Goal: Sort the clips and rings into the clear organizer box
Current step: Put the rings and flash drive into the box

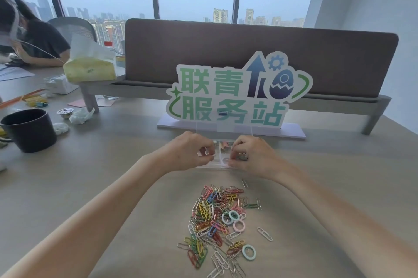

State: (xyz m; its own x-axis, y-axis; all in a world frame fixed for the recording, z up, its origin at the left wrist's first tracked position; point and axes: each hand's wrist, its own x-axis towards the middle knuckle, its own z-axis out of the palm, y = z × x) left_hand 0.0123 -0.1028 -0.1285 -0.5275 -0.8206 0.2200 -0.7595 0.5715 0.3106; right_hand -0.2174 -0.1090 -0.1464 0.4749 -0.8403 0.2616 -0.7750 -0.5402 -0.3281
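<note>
Nearest to me, a loose heap of coloured paper clips point(214, 216) lies spread on the table point(90, 187), with several pastel rings among them: a mint one point(249, 252) at the near right edge, a pink one point(239, 225) and a green one point(234, 215) closer to the middle. A few plain clips lie scattered apart from the heap on its right side. Beyond the heap, my left hand point(192, 153) and right hand point(251, 155) are both at the clear organizer box point(220, 160), fingers curled in at its top; each seems to pinch at the box or its lid, though I cannot tell whether either has a clip or ring in its grasp. Some small coloured bits show inside the far compartments between my hands, so I judge a little sorting may be done, but most of the clips and every ring I can see are yet to go in. Just behind the box stands a cut-out sign point(237, 92) reading 联青服务站 in green, with an arrow, gear and egg drawing. Far left, a yellow tissue pack point(90, 69) carries print too small to read, and a dark cup point(29, 129) stands nearer.
</note>
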